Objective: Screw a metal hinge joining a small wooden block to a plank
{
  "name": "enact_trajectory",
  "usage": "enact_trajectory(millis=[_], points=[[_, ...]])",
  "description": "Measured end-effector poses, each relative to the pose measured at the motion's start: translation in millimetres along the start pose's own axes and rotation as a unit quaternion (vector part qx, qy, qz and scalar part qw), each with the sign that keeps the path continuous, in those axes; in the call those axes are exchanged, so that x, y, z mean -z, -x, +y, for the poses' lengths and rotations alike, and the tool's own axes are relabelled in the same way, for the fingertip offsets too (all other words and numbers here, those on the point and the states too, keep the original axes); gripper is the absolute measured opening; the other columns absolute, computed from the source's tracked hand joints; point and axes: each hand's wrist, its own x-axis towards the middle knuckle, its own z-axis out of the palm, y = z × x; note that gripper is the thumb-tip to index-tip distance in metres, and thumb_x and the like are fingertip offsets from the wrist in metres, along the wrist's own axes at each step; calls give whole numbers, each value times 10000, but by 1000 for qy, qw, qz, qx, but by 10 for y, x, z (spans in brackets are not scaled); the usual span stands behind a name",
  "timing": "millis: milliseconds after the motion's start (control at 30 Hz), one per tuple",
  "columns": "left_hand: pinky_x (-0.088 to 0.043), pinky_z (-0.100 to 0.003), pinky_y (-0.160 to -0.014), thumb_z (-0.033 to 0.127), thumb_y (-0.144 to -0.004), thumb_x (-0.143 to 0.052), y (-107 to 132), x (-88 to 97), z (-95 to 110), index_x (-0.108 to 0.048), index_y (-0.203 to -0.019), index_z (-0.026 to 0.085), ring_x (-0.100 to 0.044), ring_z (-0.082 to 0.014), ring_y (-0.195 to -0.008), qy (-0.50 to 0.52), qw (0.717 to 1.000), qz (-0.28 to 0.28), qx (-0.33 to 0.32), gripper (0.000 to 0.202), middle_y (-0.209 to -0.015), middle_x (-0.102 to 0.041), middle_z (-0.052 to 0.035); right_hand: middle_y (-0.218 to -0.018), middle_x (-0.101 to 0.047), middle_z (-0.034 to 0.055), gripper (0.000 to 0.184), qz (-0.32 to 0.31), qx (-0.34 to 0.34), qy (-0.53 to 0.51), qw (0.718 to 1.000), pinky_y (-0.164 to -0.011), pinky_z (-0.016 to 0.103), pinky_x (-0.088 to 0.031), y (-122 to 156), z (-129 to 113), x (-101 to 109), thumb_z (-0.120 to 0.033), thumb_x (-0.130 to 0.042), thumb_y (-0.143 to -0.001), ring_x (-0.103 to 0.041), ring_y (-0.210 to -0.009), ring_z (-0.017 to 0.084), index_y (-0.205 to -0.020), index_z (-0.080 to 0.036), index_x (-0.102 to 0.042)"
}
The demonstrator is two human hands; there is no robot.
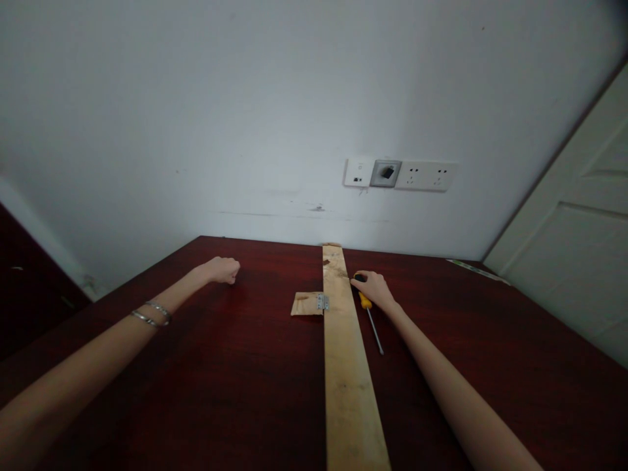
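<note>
Your right hand [375, 288] grips the screwdriver [369, 313] just right of the plank [346, 353], handy to the hinge [322, 301]; your left hand [223, 269] rests fisted, far left, holding nothing visible

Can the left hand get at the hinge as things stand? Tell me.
Probably yes. The left hand rests closed on the table, with only bare tabletop between it and the hinge. The hinge lies on the plank's near side, uncovered; the right hand is beyond the plank, on the screwdriver.
</note>
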Motion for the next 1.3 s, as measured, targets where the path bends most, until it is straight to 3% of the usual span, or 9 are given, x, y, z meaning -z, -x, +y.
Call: enact_trajectory(millis=[200, 367, 500, 600, 700, 867, 1033, 1167, 1300], points=[[-405, -232, -610, 262, -714, -571, -37, -55, -70, -644, -792, 167, -598, -186, -792, 42, 999, -13, -3, 143, -881, -667, -66, -992, -707, 98, 367, 1, 0, 3, 1000, -836, 295, -457, -4, 5, -7, -397, -558, -756, -632, -991, 255, -1023, -184, -692], [-406, -230, -617, 316, -711, -598, -142, -162, -205, -632, -674, 140, -584, -157, -666, 151, 987, -30, -53, 183, -673, -646, -42, -981, -709, 98, 369, 0, -3, 3, 1000, -829, 285, -461, -12, 13, -13, -398, -557, -757, -635, -982, 246, -1023, -179, -692], [-401, -235, -600, 366, -685, -623, -192, -242, -287, -626, -647, 145, -566, -151, -623, 181, 982, -29, -51, 224, -634, -629, -28, -996, -704, 102, 388, 1, -9, 3, 1000, -840, 285, -458, -6, 10, -14, -404, -560, -754, -630, -995, 243, -1045, -177, -684], [-398, -234, -591, 390, -674, -623, -195, -206, -284, -630, -663, 146, -563, -150, -620, 184, 981, -31, -53, 244, -639, -632, -26, -1000, -704, 100, 384, 0, -10, 2, 1000, -840, 290, -458, 4, -6, -3, -403, -561, -753, -629, -996, 247, -1042, -182, -684], [-403, -234, -606, 382, -685, -597, -212, -51, -182, -632, -707, 143, -573, -154, -652, 185, 980, -11, -68, 243, -694, -652, -36, -991, -706, 94, 369, -1, -11, 1, 1000, -832, 290, -461, 13, -29, 9, -400, -566, -748, -631, -990, 247, -1024, -189, -690], [-419, -226, -679, 384, -724, -560, -324, 339, 284, -616, -888, 137, -582, -152, -763, 216, 968, 68, -111, 301, -855, -660, -54, -987, -708, 87, 358, 4, -21, 0, 1000, -838, 293, -459, 31, -59, 24, -398, -567, -744, -630, -992, 250, -1009, -195, -696], [-416, -263, -749, 513, -726, -553, -278, 629, 1103, -587, -964, 135, -563, -198, -875, 189, 963, 49, -185, 448, -989, -628, -84, -971, -711, 86, 326, 14, -29, -3, 999, -817, 291, -461, 51, -85, 40, -386, -568, -744, -636, -972, 254, -977, -207, -708], [-375, -335, -899, 598, -583, -666, -76, 729, 1772, -492, -1162, 123, -452, -299, -1101, 115, 968, 8, -222, 769, -1213, -511, -157, -906, -723, 67, 293, 16, -28, -14, 999, -794, 277, -463, 49, -84, 42, -391, -567, -743, -647, -943, 244, -923, -221, -723], [-331, -428, -960, 576, -533, -712, 17, 712, 2089, -409, -1232, 100, -380, -357, -1168, 88, 970, 11, -228, 898, -1270, -439, -210, -899, -723, 63, 315, 24, -28, -39, 999, -786, 271, -466, 43, -48, 49, -389, -578, -727, -653, -922, 233, -948, -217, -724]])
